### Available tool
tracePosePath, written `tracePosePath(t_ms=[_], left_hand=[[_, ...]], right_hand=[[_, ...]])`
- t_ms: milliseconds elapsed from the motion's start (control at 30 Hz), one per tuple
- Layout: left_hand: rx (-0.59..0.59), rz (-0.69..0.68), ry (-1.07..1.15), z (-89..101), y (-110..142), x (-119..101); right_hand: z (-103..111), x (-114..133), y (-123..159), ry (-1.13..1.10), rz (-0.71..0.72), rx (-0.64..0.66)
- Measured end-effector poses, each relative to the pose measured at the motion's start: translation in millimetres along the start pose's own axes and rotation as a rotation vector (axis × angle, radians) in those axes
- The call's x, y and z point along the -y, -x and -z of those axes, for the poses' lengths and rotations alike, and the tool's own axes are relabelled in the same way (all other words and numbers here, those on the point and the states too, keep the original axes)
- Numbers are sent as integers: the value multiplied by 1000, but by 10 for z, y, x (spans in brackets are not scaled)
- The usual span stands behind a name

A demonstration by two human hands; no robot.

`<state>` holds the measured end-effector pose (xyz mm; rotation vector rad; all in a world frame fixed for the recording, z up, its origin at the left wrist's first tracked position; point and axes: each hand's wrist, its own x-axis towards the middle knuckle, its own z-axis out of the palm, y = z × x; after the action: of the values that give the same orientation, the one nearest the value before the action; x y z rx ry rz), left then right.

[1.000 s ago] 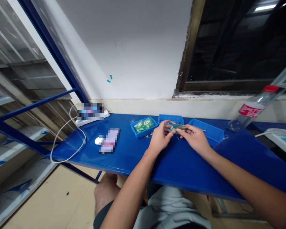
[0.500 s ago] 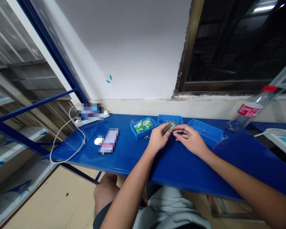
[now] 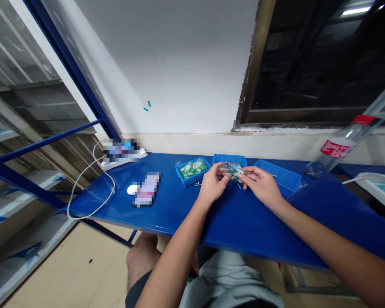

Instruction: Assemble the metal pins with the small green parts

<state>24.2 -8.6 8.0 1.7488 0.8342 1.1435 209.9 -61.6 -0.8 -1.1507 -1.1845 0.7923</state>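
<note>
The left hand (image 3: 212,185) and right hand (image 3: 262,187) share 1 greenish packet (image 3: 234,171), the fingers of each pinched on its near side. It is just in front of the middle tray (image 3: 229,158), which holds thin metal pieces (image 3: 232,164). To its left, the left tray (image 3: 197,179) carries green packets (image 3: 192,167); to its right is the right tray (image 3: 285,174). All 3 blue trays sit on the blue worktop (image 3: 244,226), with a red-capped bottle (image 3: 338,147) further right.
</note>
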Motion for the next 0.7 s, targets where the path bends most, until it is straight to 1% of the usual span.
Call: tracePosePath(t_ms=[67,100,167,267,333,400,467,567,633,700], left_hand=[[-43,5,-53,16,7,-49],[-47,19,-66,21,13,-75],[-7,54,-24,22,25,-117],[69,64,101,12,25,-123],[55,55,105,11,9,-92],[6,48,75,17,-16,-49],[-17,42,107,24,-40,-10],[27,62,188,26,-55,19],[42,68,166,25,-47,12],[24,40,82,26,-27,-13]], right_hand=[[0,22,7,-7,13,-22],[1,30,12,-2,23,-28],[7,37,21,28,73,-22],[17,27,31,110,206,30],[19,10,32,164,266,79],[14,-11,28,176,291,98],[6,-30,19,114,282,64],[-4,-39,3,-10,168,16],[-7,-30,-1,-36,91,31],[-12,-14,4,-32,64,56]])
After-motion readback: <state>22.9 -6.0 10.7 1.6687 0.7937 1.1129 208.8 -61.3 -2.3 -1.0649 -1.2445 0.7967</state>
